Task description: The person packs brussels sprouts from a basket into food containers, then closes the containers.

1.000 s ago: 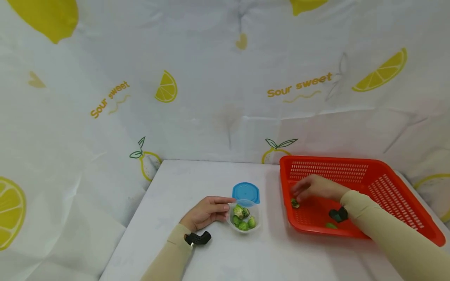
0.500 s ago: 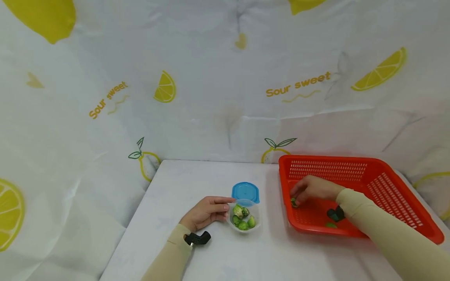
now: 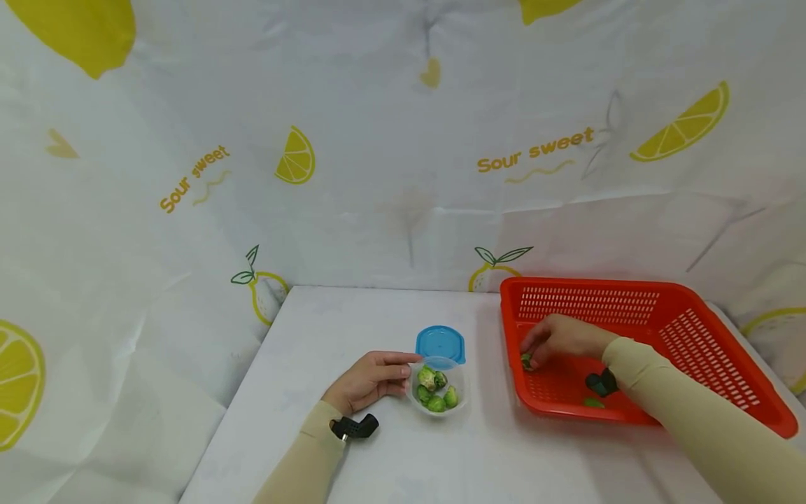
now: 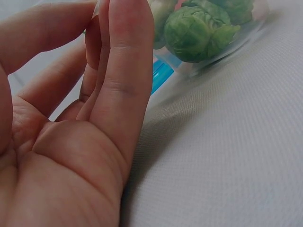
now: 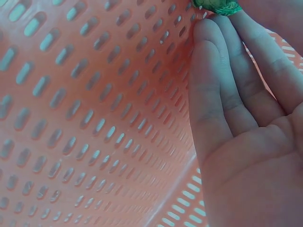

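Note:
My left hand [image 3: 368, 383] grips the near-left side of a small clear plastic container [image 3: 463, 399]. Inside it lie several green Brussels sprouts [image 3: 436, 404]; one sprout [image 4: 199, 33] shows through the wall in the left wrist view. Beyond the container, a blue lid [image 3: 439, 343] lies flat on the table. My right hand [image 3: 563, 337] reaches down into a red plastic basket [image 3: 693, 336], by its left wall. Its fingertips pinch another Brussels sprout [image 3: 526, 362], whose leafy edge [image 5: 220, 5] shows at the top of the right wrist view.
A loose green leaf or sprout piece [image 3: 593, 403] lies on the basket floor near its front wall. The basket's slotted walls [image 5: 94, 94] rise around the right hand. White cloth covers the table [image 3: 340, 315], and a lemon-print sheet [image 3: 378, 175] hangs behind.
My right hand has lowered slightly toward the basket's left wall, and its fingers have closed on the sprout there. The left hand and the container have stayed in place.

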`<state>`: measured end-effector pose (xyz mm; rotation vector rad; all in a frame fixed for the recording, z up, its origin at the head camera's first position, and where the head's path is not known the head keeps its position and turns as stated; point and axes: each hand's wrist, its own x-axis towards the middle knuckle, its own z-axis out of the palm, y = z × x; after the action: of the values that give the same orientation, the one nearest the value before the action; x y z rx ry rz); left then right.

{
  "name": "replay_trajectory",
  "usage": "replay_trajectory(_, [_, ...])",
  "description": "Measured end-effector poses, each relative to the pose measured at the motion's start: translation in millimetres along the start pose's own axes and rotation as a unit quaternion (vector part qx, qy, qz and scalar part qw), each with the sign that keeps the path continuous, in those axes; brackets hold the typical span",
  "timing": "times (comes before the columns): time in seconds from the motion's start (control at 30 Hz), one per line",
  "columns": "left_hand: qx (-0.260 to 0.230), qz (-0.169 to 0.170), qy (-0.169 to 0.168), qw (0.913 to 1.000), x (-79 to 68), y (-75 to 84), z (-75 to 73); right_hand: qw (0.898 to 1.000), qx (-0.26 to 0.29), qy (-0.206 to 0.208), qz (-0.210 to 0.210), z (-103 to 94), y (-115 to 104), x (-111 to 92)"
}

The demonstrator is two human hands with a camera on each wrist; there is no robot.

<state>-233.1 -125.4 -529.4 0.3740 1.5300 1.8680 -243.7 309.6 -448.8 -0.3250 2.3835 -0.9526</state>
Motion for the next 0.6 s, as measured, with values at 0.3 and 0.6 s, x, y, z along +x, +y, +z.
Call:
replay_trajectory(0.3, [-0.003,0.002,-0.004,1.0000,-0.3,1.6,1.1,1.000,0.004,-0.001,-0.001,1.1,-0.2,2.3])
replay_trajectory(0.6, [-0.006,0.005,-0.003,1.0000,-1.2,1.1,1.9,1.000,-0.002,0.008,0.012,0.8,0.6,4.3])
